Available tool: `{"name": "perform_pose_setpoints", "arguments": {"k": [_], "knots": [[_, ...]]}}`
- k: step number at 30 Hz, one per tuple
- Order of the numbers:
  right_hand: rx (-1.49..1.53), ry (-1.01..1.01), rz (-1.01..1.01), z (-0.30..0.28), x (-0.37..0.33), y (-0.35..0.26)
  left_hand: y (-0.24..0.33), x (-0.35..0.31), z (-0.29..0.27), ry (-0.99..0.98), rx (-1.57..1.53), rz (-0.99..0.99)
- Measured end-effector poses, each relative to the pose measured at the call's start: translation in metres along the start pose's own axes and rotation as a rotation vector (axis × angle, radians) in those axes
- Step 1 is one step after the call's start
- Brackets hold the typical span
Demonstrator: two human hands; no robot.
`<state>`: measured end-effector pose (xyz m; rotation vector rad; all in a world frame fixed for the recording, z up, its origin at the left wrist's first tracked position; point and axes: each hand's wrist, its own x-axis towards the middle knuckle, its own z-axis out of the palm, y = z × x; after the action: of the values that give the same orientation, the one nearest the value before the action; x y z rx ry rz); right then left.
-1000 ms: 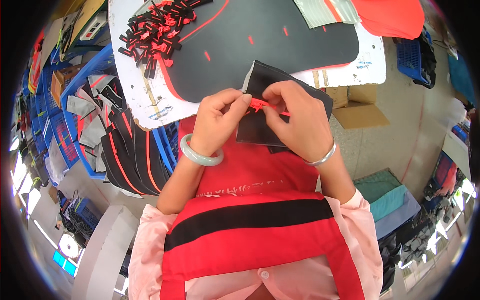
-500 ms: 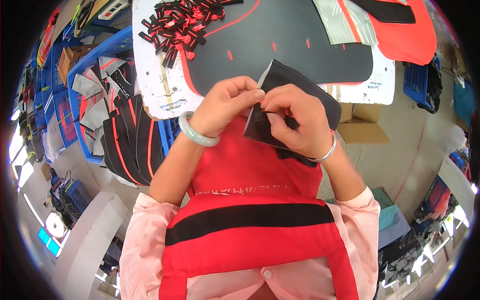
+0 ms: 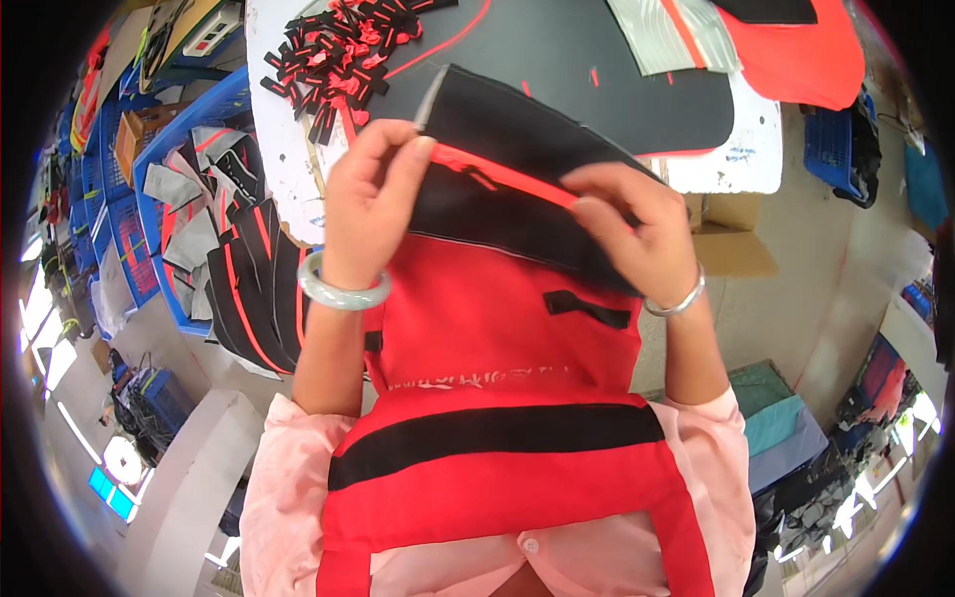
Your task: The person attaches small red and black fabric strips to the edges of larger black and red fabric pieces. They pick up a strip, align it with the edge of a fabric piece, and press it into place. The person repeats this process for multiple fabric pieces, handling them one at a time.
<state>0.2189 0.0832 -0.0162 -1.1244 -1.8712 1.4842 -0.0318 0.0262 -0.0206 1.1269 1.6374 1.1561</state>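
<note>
A black fabric panel (image 3: pixel 487 221) with a bright red zipper-like strip (image 3: pixel 502 173) across it is stretched between my hands, above my red apron. My left hand (image 3: pixel 363 209) pinches its left end between thumb and fingers, where the red strip meets the edge. At the strip's right part, my right hand (image 3: pixel 642 229) has thumb and fingers closed on the red strip. A small black pull tab (image 3: pixel 483 180) hangs from the strip near the left hand. Below the panel, a short black strap (image 3: pixel 587 308) lies against the apron.
Beyond my hands, a white worktable (image 3: pixel 274 169) bears a dark grey panel (image 3: pixel 547 50) with red edging. A heap of small black-and-red tabs (image 3: pixel 333 60) lies at its left. Left of the table, a blue crate (image 3: pixel 149 204) holds cut fabric pieces; a cardboard box (image 3: pixel 731 249) stands right.
My hands have moved apart, the left one leftward and the right one slightly right. The panel, folded or bunched before, is now spread, showing the red strip.
</note>
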Motion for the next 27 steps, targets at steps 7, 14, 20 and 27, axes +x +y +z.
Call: {"name": "perform_pose_setpoints", "arguments": {"k": [7, 14, 20, 27], "knots": [[-0.241, 0.123, -0.194, 0.053, 0.022, -0.009, 0.007, -0.019, 0.022, -0.024, -0.43, -0.113], [-0.25, -0.119, -0.014, 0.037, 0.023, -0.018, -0.005, -0.023, 0.028, 0.117, -0.325, 0.016], [-0.166, -0.285, 0.373, -0.018, -0.018, 0.016, 0.001, -0.021, -0.003, 0.156, -0.253, 0.043], [-0.368, 0.211, -0.138, -0.019, -0.018, -0.008, 0.027, -0.026, -0.019, -0.154, -0.293, 0.214]]}}
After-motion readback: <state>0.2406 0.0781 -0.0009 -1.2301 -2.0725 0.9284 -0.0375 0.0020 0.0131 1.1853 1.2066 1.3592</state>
